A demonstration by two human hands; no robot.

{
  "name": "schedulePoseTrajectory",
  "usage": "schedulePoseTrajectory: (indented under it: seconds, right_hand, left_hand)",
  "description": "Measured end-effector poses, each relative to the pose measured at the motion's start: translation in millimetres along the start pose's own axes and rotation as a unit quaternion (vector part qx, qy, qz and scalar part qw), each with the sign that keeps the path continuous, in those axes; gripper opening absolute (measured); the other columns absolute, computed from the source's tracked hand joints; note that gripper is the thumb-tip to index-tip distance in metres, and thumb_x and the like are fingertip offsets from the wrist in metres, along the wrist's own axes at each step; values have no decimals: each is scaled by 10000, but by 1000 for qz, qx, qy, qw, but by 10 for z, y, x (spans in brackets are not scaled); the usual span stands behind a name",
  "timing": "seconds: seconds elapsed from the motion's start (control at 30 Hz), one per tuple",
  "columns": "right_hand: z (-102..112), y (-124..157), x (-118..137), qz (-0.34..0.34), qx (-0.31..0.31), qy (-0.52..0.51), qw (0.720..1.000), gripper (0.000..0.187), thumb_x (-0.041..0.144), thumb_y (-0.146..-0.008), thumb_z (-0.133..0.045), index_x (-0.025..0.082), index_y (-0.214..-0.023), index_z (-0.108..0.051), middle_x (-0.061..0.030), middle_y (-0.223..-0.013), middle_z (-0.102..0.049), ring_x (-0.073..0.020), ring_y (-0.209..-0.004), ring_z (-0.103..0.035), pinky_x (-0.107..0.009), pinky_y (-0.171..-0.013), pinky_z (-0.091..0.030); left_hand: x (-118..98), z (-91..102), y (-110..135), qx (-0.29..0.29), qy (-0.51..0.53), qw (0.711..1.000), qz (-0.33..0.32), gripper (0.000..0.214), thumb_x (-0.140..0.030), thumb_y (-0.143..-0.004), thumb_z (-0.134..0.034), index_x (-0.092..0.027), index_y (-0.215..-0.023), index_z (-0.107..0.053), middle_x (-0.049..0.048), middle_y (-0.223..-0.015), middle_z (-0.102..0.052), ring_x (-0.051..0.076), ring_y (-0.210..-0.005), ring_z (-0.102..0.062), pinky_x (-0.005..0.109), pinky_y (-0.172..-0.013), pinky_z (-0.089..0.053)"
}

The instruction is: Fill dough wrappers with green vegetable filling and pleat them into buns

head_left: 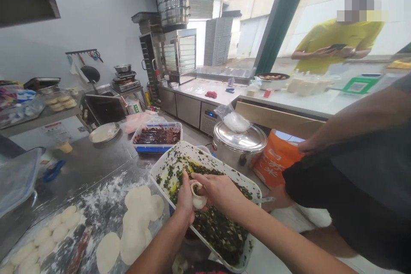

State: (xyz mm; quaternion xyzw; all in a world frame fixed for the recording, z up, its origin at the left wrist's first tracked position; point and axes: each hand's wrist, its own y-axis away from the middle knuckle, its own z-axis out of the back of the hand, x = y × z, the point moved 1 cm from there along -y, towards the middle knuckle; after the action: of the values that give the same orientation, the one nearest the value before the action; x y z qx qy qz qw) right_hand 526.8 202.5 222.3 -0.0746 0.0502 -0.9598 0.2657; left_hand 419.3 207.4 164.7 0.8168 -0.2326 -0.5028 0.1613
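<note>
Over a white tub of chopped green filling, both my hands are closed around a partly gathered dough bun. My left hand cups its left side, thumb pointing up. From the right, the fingers of my right hand pinch at its rim, where a dark opening shows. A utensil handle sticks out over the tub's right edge. Flat dough wrappers lie overlapping on the floured steel table to the left of my arms.
Small dough pieces and a rolling pin lie at the lower left. A container of dark red paste stands behind the tub. Close by on the right, a person in dark clothes holds an orange bag. A lidded steel pot stands beyond.
</note>
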Motion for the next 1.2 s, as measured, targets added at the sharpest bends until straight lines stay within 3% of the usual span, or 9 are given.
schedulePoseTrajectory:
  seconds: [0.07, 0.2, 0.33, 0.53, 0.73, 0.93, 1.03, 1.1, 1.2]
  right_hand:
    - [-7, 0, -2, 4, 10, -6, 1000, 173, 193, -723, -479, 194, -881, -552, -26, -755, -616, -146, -673, -564, -224, -540, -324]
    - [-30, 11, -4, -25, 15, 21, 999, 123, 212, -751, -443, 171, -732, -558, -41, -692, -610, -151, -631, -557, -231, -525, -311]
    - [-25, 22, 2, 2, 7, -10, 1000, 162, 197, -735, -466, 200, -881, -535, -15, -739, -613, -147, -659, -559, -222, -531, -305]
    - [-11, 54, -3, -7, 14, 18, 1000, 140, 217, -762, -433, 165, -676, -531, -38, -687, -602, -137, -610, -546, -229, -513, -281]
    - [-19, 68, 30, -2, 9, -10, 1000, 112, 180, -729, -458, 179, -831, -504, -15, -715, -606, -142, -639, -559, -226, -522, -285]
    - [32, 51, 73, -20, 11, 18, 1000, 131, 216, -773, -416, 164, -684, -496, -31, -677, -602, -142, -613, -560, -233, -506, -274]
    - [79, 48, 85, 10, 10, -7, 1000, 135, 204, -727, -474, 178, -856, -502, -14, -704, -609, -149, -633, -565, -226, -503, -279]
    - [93, 45, 76, 32, 19, -24, 999, 285, 198, -686, -520, 192, -969, -477, -10, -741, -616, -149, -645, -567, -220, -501, -283]
    - [72, 36, 45, 28, 32, -16, 999, 104, 196, -712, -498, 175, -808, -530, -21, -719, -614, -138, -620, -564, -221, -502, -280]
  left_hand:
    - [3, 9, 2, 12, 8, 1000, 0, 633, -698, -645, -287, -160, -815, -572, 22, -546, -535, 136, -473, -500, 227, -396, -373]
    - [59, 27, -11, 9, 19, 1000, 12, 616, -703, -624, -327, -161, -807, -557, 26, -566, -548, 142, -490, -520, 230, -413, -386]
    - [79, 24, -13, -16, 13, 1000, 14, 603, -701, -618, -344, -154, -762, -554, 26, -558, -545, 136, -485, -522, 232, -428, -399]
    - [57, 5, 33, 14, 29, 999, 9, 589, -695, -629, -336, -171, -795, -547, 11, -556, -539, 127, -434, -507, 205, -348, -346]
    - [67, -5, 30, -17, 35, 999, 2, 558, -675, -636, -364, -146, -680, -537, 21, -510, -530, 119, -419, -493, 218, -381, -382]
    - [67, 3, 51, -31, 30, 999, 7, 545, -662, -639, -380, -146, -692, -548, 27, -541, -552, 126, -423, -499, 219, -348, -372]
    - [69, 19, 50, -42, 19, 999, 11, 544, -655, -633, -403, -138, -715, -549, 34, -542, -554, 131, -418, -502, 215, -333, -362]
    - [71, 29, 49, -25, 17, 999, 17, 566, -668, -629, -387, -140, -753, -550, 29, -535, -546, 137, -419, -509, 209, -322, -347]
    - [72, 34, 60, 47, 30, 998, 20, 613, -696, -640, -308, -148, -790, -539, 27, -532, -537, 148, -428, -521, 197, -309, -316]
